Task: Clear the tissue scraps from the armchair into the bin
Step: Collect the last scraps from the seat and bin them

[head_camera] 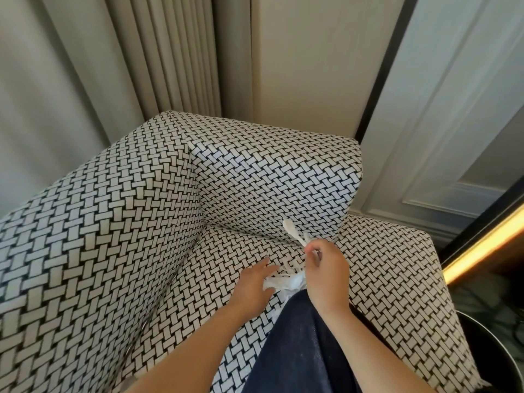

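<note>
The armchair (119, 228) is covered in a black-and-white woven pattern and fills most of the view. White tissue scraps (286, 280) lie bunched on its seat between my hands. My right hand (326, 268) pinches a thin white tissue scrap (293, 231) that sticks up above the fingers. My left hand (253, 285) rests flat on the seat with fingers apart, its fingertips touching the pile's left edge. A round dark bin (493, 350) shows at the lower right edge, beside the chair's right arm.
My dark blue trouser leg (300, 344) rests on the seat front. Beige curtains (85, 66) hang behind the chair on the left, a pale panelled wall (453, 123) stands to the right. A glowing yellow light strip (487, 245) runs along a dark edge at right.
</note>
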Available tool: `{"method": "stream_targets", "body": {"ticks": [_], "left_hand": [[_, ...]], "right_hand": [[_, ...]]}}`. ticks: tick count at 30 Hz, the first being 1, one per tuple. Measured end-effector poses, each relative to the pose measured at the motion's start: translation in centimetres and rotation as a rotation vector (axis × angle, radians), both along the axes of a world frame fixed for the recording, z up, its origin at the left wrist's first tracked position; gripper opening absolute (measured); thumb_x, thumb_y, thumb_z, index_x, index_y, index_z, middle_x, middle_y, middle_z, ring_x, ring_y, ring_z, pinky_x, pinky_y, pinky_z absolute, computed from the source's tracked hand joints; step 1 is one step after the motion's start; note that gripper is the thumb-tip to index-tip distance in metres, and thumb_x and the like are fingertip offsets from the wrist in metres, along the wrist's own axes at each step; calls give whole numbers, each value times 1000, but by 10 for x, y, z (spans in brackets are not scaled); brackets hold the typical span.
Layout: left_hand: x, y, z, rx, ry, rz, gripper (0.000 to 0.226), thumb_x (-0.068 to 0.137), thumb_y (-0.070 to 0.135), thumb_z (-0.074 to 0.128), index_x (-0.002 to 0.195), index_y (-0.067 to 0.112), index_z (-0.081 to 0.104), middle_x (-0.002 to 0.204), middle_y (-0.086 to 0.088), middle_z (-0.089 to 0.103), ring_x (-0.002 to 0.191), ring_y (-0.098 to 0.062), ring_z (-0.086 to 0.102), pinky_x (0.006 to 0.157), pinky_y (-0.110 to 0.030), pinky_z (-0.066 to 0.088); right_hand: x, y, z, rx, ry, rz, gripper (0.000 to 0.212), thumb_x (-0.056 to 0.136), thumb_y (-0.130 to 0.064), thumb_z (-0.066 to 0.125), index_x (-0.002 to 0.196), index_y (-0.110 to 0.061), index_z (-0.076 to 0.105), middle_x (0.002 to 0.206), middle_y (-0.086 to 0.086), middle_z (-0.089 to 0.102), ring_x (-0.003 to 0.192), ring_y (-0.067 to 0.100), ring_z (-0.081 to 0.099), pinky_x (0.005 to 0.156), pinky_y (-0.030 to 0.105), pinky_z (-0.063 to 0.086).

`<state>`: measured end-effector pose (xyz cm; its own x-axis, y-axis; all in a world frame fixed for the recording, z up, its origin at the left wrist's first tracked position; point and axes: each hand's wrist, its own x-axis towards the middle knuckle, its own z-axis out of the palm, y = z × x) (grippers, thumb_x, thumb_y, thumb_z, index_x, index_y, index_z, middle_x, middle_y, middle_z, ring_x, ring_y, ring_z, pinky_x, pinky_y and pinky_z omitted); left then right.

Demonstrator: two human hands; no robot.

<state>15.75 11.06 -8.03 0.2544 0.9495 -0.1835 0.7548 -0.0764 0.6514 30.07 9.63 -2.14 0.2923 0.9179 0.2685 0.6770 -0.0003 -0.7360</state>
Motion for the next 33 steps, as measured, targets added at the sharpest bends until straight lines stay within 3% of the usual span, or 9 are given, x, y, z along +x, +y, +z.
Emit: {"method": "stream_targets", "body": {"ticks": [6,12,16,20,26,28,29,31,33], "left_hand": [[20,8,-5,9,224,-97,70,91,24,57,149,29,18,154,9,21,137,-28,19,115,-43,22],[21,13,-11,122,195,-69,36,91,12,55,125,23,57,122,5,50,113,-15,39,97,-26,38],[17,11,-9,100,46,110,17,90,18,58,101,11,69,92,1,61,78,-7,50,65,-13,35],[10,4,-3,-23,-176,280,14,89,18,61,96,10,72,63,7,54,43,-4,33,38,-11,28],[-3,4,26,0,-240,362,15,86,20,67,99,13,70,75,3,65,53,-8,48,41,-9,37],[-4,7,39,25,-243,363,11,85,21,68,94,17,65,81,0,66,61,-8,53,49,-11,42],[-3,9,47,39,-249,358,11,85,21,68,93,19,62,81,1,66,62,-8,53,49,-12,42],[1,11,62,58,-267,341,18,84,23,68,99,23,58,82,1,65,63,-7,54,46,-10,41],[7,13,77,90,-276,311,21,84,25,68,100,25,55,82,2,65,64,-6,55,45,-8,39]], "right_hand": [[0,-2,-1,110,68,-96,13,88,1,57,87,-12,61,87,-1,61,77,10,60,61,11,45],[1,-1,-4,130,88,-114,13,87,2,57,87,-10,62,88,-2,61,78,7,57,65,2,42],[2,1,-7,116,128,-142,13,88,1,56,87,-11,62,88,-1,62,81,10,59,67,9,44],[5,2,-9,76,218,-214,14,88,-1,57,86,-14,61,88,3,64,73,17,58,59,16,41],[12,-1,4,-69,512,-288,25,88,-3,54,110,-10,63,107,2,63,76,19,61,51,16,42],[17,-4,9,-114,644,-280,35,88,-1,53,121,-11,59,113,-3,58,97,21,60,64,16,47],[21,-7,12,-129,712,-269,39,88,1,53,124,-13,57,111,-5,57,87,17,57,76,21,48],[29,-13,8,-147,819,-254,45,86,4,54,127,-16,55,104,-8,52,108,12,49,89,35,46],[39,-17,-1,-146,885,-257,47,85,2,58,126,-20,56,118,-9,52,97,13,60,95,35,45]]}}
